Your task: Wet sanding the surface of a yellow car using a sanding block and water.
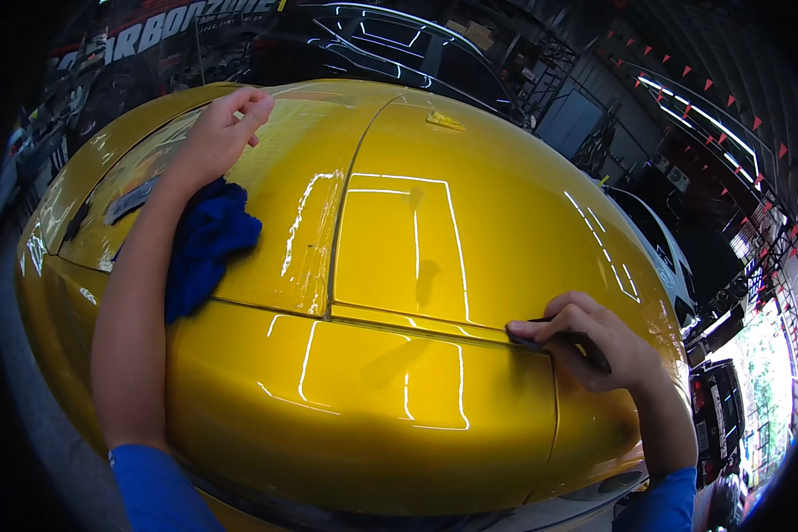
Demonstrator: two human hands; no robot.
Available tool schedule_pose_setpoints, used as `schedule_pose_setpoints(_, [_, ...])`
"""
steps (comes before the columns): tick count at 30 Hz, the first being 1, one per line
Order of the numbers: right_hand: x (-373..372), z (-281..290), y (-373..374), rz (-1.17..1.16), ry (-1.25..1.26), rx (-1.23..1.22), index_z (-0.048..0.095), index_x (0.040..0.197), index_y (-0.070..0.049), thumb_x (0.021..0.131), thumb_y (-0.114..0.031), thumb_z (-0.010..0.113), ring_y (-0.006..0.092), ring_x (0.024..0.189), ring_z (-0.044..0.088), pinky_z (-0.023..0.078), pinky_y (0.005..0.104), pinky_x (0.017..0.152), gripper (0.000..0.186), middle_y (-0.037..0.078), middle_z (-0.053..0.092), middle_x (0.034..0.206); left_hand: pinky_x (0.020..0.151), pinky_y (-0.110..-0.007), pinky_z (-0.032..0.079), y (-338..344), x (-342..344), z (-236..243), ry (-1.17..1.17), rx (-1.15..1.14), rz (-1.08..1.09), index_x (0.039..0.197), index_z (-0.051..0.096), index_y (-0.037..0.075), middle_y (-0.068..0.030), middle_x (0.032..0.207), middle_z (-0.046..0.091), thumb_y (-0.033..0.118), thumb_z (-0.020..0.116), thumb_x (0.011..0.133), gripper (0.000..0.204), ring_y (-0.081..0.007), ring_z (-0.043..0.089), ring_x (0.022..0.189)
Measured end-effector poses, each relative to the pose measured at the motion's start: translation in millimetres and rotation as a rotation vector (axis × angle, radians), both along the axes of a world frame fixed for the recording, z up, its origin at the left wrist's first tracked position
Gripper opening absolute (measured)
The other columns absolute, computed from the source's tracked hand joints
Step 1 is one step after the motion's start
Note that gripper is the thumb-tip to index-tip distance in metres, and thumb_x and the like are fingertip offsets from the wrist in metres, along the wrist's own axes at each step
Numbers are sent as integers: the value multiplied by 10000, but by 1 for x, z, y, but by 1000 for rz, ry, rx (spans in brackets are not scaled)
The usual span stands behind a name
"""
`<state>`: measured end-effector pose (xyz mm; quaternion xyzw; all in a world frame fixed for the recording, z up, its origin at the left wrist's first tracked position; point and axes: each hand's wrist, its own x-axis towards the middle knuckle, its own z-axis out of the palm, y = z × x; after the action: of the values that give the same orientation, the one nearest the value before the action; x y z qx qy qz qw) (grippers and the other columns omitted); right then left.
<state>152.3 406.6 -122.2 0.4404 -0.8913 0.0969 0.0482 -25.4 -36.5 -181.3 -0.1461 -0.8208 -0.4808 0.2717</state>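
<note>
A glossy yellow car body (pixel 461 222) fills the view, crossed by panel seams, with what looks like wet, wrinkled clear film on its left panel. My left hand (pixel 235 120) is over the upper left panel, fingers curled together, on something I cannot make out. A crumpled blue cloth (pixel 217 248) lies partly under my left forearm, beside a flat grey tool (pixel 129 199). My right hand (pixel 594 341) grips a black flat tool (pixel 603 359), its fingertips at the horizontal seam on the right.
A small yellow flat piece (pixel 445 121) rests on the upper panel. Beyond are a dark car (pixel 417 58), a white vehicle (pixel 661 239), another dark car (pixel 718 417), metal racks (pixel 585 80), a banner on the back wall and strings of red pennants.
</note>
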Motion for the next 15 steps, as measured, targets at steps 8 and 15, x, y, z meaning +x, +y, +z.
schedule_pose_setpoints(8, [4, 8, 0, -41, -28, 27, 584, 1012, -35, 805, 96, 622, 289, 863, 564, 489, 364, 755, 248, 86, 696, 1064, 723, -251, 492, -4, -12, -3, 91, 11, -88, 1147, 607, -8, -56, 940, 584, 323, 511, 1022, 366, -112, 557, 817])
schedule_pose_setpoints(15, [2, 3, 7, -40, -11, 33, 579, 1001, -28, 831, 29, 626, 330, 867, 571, 485, 392, 756, 185, 146, 611, 949, 718, -248, 491, -3, -5, -2, 58, 64, -62, 1150, 608, -14, -65, 954, 583, 343, 490, 1029, 396, -113, 555, 805])
